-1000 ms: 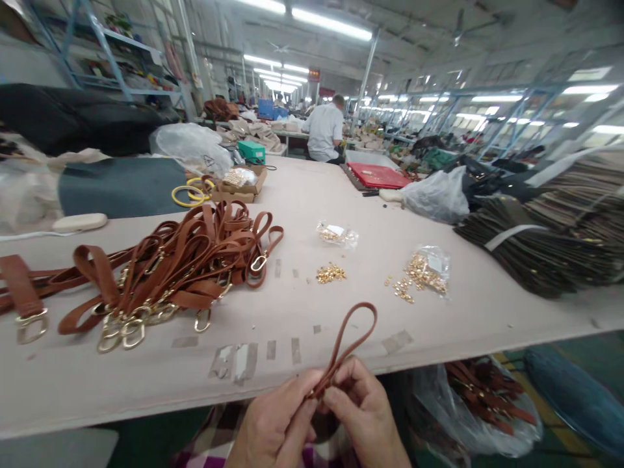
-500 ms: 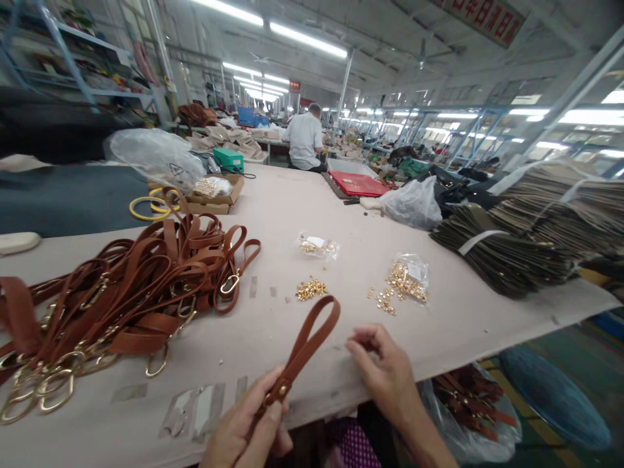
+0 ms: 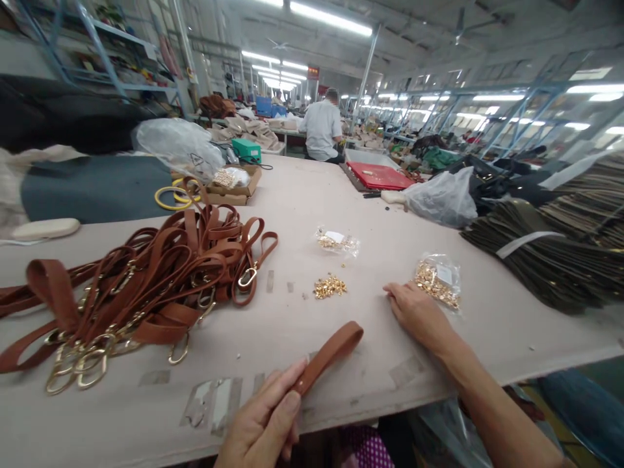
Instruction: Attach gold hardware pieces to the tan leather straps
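Note:
Near the table's front edge, my left hand (image 3: 270, 413) is closed around the lower end of a brown leather strap loop (image 3: 334, 354). The loop points away from me to the right, its fastened end hidden by my fingers. My right hand (image 3: 412, 309) reaches onto the table beside an open plastic bag of small gold metal fittings (image 3: 441, 279). Its fingers are drawn together and point down, over where loose fittings lay; whatever they pinch is hidden. Between the hands and farther back is a small heap of gold studs (image 3: 330, 286), with another plastic bag of gold pieces (image 3: 337, 241) behind it.
A large pile of brown leather straps with gold clasps (image 3: 160, 273) covers the table's left side. Stacked dark strips (image 3: 541, 253) stand at the right. Farther back are a cardboard box (image 3: 244, 192), a red tray (image 3: 380, 175) and a seated person (image 3: 322, 127).
My right hand has moved forward and right, from near the strap to the loose gold fittings by the bag. The strap loop in my left hand has tipped lower and turned.

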Demonstrator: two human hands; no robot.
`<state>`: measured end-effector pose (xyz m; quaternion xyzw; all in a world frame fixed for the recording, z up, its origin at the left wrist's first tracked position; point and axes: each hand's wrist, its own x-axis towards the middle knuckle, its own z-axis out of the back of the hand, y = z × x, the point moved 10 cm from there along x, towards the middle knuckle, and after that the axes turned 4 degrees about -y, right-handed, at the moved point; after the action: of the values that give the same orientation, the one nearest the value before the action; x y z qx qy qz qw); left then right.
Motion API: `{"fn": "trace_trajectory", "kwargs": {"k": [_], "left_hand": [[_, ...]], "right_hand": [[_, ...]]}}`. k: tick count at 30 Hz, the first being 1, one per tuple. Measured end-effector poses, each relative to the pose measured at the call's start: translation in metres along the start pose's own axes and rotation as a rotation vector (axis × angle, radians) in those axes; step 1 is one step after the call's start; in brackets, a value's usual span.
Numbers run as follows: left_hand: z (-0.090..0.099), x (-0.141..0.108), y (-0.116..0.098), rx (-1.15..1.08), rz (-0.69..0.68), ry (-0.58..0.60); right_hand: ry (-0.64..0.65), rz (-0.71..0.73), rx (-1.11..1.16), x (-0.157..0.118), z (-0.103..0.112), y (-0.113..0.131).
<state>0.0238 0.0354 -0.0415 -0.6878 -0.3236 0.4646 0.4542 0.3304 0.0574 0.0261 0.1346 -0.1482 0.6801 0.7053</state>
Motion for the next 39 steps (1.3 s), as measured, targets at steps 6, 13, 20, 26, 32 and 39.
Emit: {"fn": "trace_trajectory", "kwargs": {"k": [6,13,20,26,32,39], "left_hand": [[-0.006,0.005,0.006,-0.083,0.032,-0.025],[-0.009,0.001,0.002,-0.065,0.038,0.025],[-0.010,-0.008,-0.005,0.037,-0.023,0.043],[-0.010,-0.012,-0.004,0.104,-0.130,0.056],[-0.008,-0.018,-0.018,0.255,-0.232,0.024],[-0.007,-0.025,-0.030,0.307,-0.339,0.004]], "right_hand": [[-0.048,-0.048,0.093,0.001,0.005,0.000],[-0.155,-0.465,0.818,-0.059,0.031,0.066],[-0.191,-0.306,1.082,-0.082,0.040,0.158],[-0.203,-0.181,1.033,-0.080,0.042,0.185],[-0.210,-0.067,0.892,-0.077,0.052,0.194],[-0.252,-0.056,0.844,-0.086,0.052,0.193]]}}
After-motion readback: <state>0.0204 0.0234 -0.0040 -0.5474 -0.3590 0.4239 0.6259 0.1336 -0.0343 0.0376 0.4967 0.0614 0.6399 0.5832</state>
